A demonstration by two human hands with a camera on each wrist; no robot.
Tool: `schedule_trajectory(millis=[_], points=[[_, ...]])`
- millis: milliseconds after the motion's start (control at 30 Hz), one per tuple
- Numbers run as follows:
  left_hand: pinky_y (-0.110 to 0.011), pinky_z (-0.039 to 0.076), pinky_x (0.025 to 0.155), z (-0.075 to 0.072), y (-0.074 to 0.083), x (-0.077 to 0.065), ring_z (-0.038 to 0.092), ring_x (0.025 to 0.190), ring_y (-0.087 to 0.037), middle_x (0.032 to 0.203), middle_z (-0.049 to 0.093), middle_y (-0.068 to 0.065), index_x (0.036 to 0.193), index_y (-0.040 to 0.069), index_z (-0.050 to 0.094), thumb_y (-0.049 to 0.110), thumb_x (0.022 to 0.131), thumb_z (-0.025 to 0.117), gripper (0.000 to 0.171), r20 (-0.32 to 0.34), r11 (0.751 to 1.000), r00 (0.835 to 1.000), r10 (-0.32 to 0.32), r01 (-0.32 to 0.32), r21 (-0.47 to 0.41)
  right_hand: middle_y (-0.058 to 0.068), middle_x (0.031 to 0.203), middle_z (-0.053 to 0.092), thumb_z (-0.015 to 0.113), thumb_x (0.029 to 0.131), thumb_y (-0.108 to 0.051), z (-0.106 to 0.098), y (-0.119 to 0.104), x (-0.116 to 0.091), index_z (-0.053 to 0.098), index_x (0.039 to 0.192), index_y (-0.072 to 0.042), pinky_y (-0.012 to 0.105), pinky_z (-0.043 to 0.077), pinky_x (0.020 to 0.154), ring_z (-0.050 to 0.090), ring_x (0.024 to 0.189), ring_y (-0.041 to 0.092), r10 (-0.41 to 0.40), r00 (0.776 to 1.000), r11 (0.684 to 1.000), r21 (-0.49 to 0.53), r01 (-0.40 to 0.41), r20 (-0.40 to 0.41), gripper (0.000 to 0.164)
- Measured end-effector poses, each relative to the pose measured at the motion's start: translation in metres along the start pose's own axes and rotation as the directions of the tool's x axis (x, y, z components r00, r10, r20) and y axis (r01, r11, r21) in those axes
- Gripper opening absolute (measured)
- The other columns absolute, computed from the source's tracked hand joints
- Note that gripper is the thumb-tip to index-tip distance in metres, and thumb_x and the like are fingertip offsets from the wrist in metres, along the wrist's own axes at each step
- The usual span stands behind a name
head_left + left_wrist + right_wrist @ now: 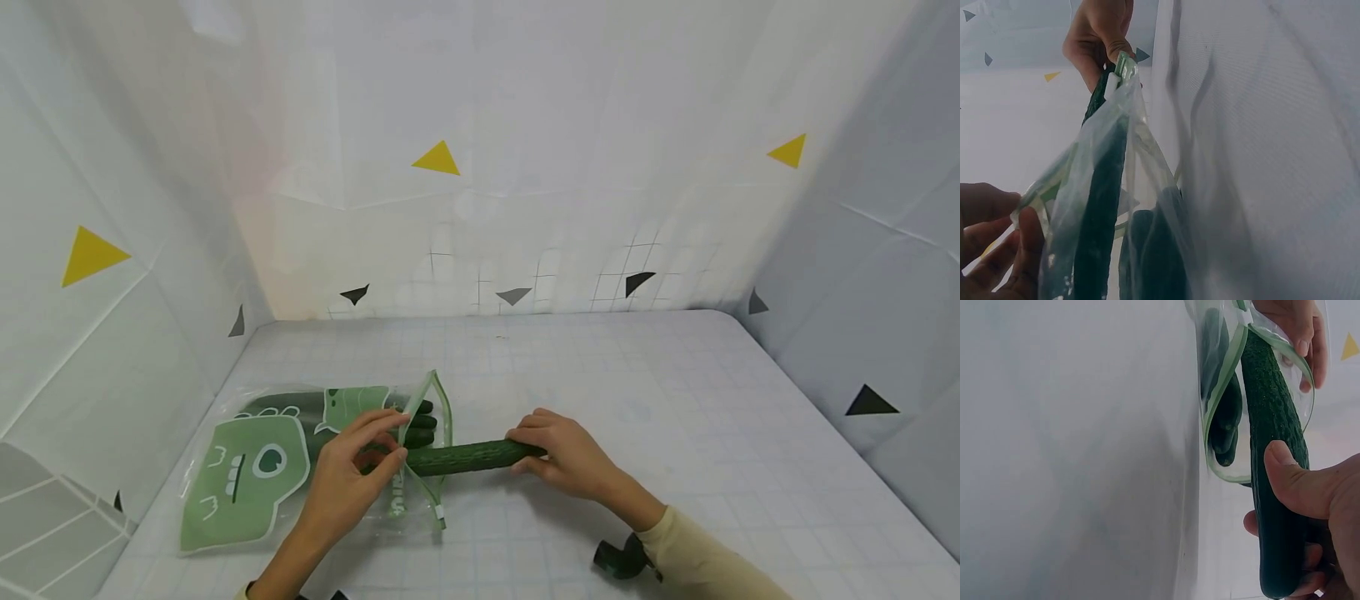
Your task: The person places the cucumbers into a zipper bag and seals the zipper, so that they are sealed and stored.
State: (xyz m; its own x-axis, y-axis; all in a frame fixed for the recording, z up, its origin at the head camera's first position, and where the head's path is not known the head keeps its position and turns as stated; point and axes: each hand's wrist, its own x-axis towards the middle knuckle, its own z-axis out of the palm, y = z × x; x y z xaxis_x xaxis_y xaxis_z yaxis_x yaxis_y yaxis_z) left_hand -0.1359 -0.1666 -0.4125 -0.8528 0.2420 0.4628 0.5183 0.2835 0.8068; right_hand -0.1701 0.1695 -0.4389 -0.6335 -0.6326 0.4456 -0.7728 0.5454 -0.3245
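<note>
My right hand grips one end of a dark green cucumber. The cucumber's other end lies inside the mouth of a clear zip bag printed with green cartoon figures. My left hand pinches the upper edge of the bag's opening between thumb and fingers, and the mouth gapes around the cucumber. Several other cucumbers lie inside the bag, their ends showing at the opening in the right wrist view. A white slider sits on the green zip strip.
The bag lies on a white table at the left. White sheets with yellow and black triangles hang at the back and sides. A black device is at the right wrist.
</note>
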Motion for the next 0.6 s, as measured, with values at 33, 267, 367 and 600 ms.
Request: schedule_trajectory(millis=[33, 267, 367, 600], points=[[-0.032, 0.061, 0.071, 0.000, 0.000, 0.000, 0.067, 0.091, -0.016, 0.134, 0.062, -0.001, 0.133, 0.015, 0.071, -0.001, 0.093, 0.077, 0.043, 0.000, 1.000, 1.000, 0.000, 0.000, 0.001, -0.007, 0.101, 0.069, 0.089, 0.083, -0.024, 0.001, -0.001, 0.001, 0.078, 0.113, -0.009, 0.030, 0.053, 0.073, 0.058, 0.090, 0.010, -0.003, 1.000, 1.000, 0.001, 0.003, -0.002, 0.035], [-0.032, 0.061, 0.070, 0.000, -0.001, 0.000, 0.067, 0.091, -0.017, 0.134, 0.062, -0.001, 0.133, 0.014, 0.071, 0.000, 0.094, 0.077, 0.042, 0.001, 1.000, 1.000, 0.005, -0.005, -0.012, -0.008, 0.100, 0.068, 0.089, 0.083, -0.027, 0.004, -0.006, 0.004, 0.078, 0.113, -0.011, 0.029, 0.053, 0.072, 0.058, 0.089, 0.009, 0.000, 1.000, 1.000, 0.006, 0.000, 0.008, 0.036], [-0.032, 0.061, 0.070, 0.000, -0.001, 0.000, 0.067, 0.091, -0.017, 0.134, 0.062, -0.001, 0.133, 0.014, 0.071, 0.001, 0.095, 0.077, 0.041, 0.001, 1.000, 1.000, 0.008, -0.008, -0.017, -0.007, 0.101, 0.068, 0.088, 0.084, -0.026, 0.005, -0.008, 0.006, 0.078, 0.114, -0.011, 0.029, 0.053, 0.073, 0.058, 0.089, 0.009, 0.000, 1.000, 1.000, 0.016, 0.000, 0.012, 0.035], [-0.032, 0.061, 0.069, 0.001, -0.002, 0.000, 0.067, 0.090, -0.017, 0.134, 0.063, -0.002, 0.132, 0.013, 0.071, -0.001, 0.094, 0.077, 0.042, -0.004, 1.000, 1.000, 0.012, -0.012, -0.021, -0.006, 0.101, 0.069, 0.088, 0.084, -0.026, 0.010, -0.013, 0.011, 0.078, 0.113, -0.010, 0.030, 0.054, 0.075, 0.059, 0.090, 0.010, -0.007, 1.000, 1.000, 0.027, 0.006, 0.016, 0.035]])
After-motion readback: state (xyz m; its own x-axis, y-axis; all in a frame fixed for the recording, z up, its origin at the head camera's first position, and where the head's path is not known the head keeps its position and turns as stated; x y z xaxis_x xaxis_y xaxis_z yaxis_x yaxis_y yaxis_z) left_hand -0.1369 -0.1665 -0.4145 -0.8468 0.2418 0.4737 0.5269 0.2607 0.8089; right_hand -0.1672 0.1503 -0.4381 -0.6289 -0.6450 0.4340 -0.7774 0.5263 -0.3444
